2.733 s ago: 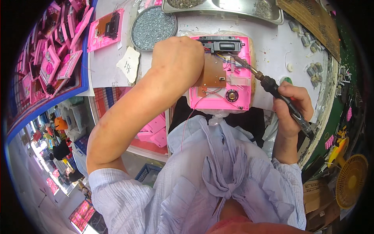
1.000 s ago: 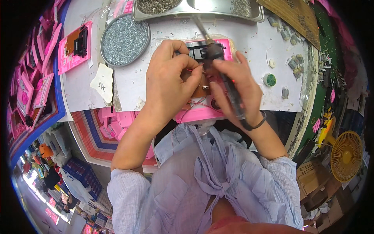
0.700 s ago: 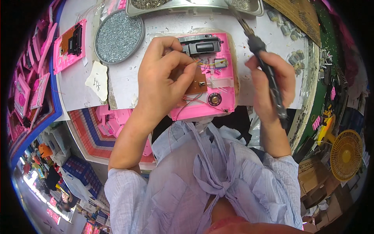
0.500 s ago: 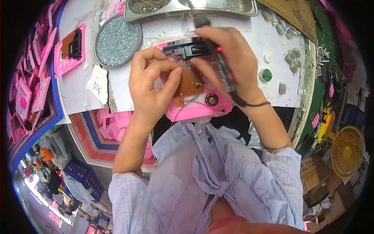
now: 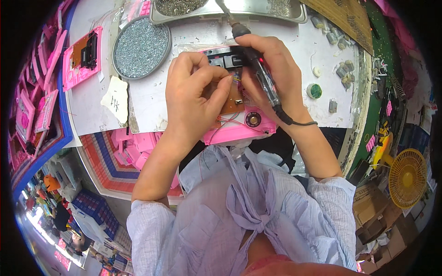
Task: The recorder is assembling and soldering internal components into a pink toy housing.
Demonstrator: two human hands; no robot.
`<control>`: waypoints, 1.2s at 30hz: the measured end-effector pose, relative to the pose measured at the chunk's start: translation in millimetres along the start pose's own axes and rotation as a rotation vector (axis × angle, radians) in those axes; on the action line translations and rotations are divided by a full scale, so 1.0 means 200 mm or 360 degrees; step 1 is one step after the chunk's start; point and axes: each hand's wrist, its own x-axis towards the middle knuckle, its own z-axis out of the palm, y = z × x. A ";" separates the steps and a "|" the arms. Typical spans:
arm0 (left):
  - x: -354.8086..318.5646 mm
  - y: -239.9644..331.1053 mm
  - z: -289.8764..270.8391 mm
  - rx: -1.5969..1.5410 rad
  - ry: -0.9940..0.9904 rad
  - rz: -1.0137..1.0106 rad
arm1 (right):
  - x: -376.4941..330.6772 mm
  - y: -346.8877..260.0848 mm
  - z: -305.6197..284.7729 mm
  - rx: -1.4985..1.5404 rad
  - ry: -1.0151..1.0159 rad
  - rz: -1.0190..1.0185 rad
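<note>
An open pink plastic device shell (image 5: 239, 131) lies on the white bench in front of me, with a brown circuit board (image 5: 234, 102), thin wires and a small round speaker (image 5: 252, 119) inside it. My left hand (image 5: 193, 99) rests on the board, its fingertips pinched at the board's upper edge; what they pinch is too small to see. My right hand (image 5: 271, 78) holds a black pen-shaped soldering iron (image 5: 258, 69) lengthwise, tip pointing away from me, while its fingers press on the shell beside my left fingertips.
A round tin of small screws (image 5: 142, 47) and a metal tray (image 5: 230, 8) stand at the back. Another pink shell (image 5: 83, 57) lies at the left, with more stacked at the far left (image 5: 34, 110). Small parts (image 5: 340, 69) and a green disc (image 5: 315, 90) lie right. A yellow fan (image 5: 407, 177) stands low right.
Both hands stayed on the pink shell and closed in together; the view shifted slightly. Earlier the right hand had swung the iron off to the right, then returned over the board.
</note>
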 end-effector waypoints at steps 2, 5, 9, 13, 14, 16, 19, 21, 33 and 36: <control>0.01 0.00 0.01 0.0013 -0.0006 -0.0016 | 0.00 -0.04 -0.02 0.0044 -0.0049 0.0087; 0.00 0.00 0.01 -0.0140 0.0009 -0.0124 | 0.01 -0.02 -0.01 0.0020 -0.0079 -0.0014; 0.00 0.00 -0.01 -0.0131 0.0022 -0.0125 | 0.01 0.04 0.01 -0.0038 -0.0023 -0.0209; 0.00 -0.01 0.00 -0.0110 -0.0015 -0.0131 | 0.01 0.05 0.01 -0.0069 -0.0051 -0.0214; 0.00 -0.01 0.00 -0.0119 -0.0031 -0.0156 | 0.01 0.05 0.00 -0.0062 -0.0069 -0.0204; 0.01 -0.01 0.01 -0.0111 -0.0040 -0.0150 | 0.01 0.05 -0.02 0.0011 -0.0085 -0.0129; 0.01 -0.02 0.01 -0.0120 -0.0048 -0.0148 | 0.01 0.04 -0.08 0.0105 -0.0048 -0.0023; 0.00 -0.01 0.00 -0.0145 -0.0050 -0.0170 | 0.00 0.01 -0.18 0.0049 0.0001 -0.0067; 0.04 0.00 0.04 0.0064 -0.0015 -0.0069 | -0.13 -0.06 -0.41 0.0244 -0.0167 -0.0161; 0.04 0.00 0.04 0.0074 -0.0006 -0.0069 | -0.13 -0.08 -0.40 0.0176 -0.0230 -0.0188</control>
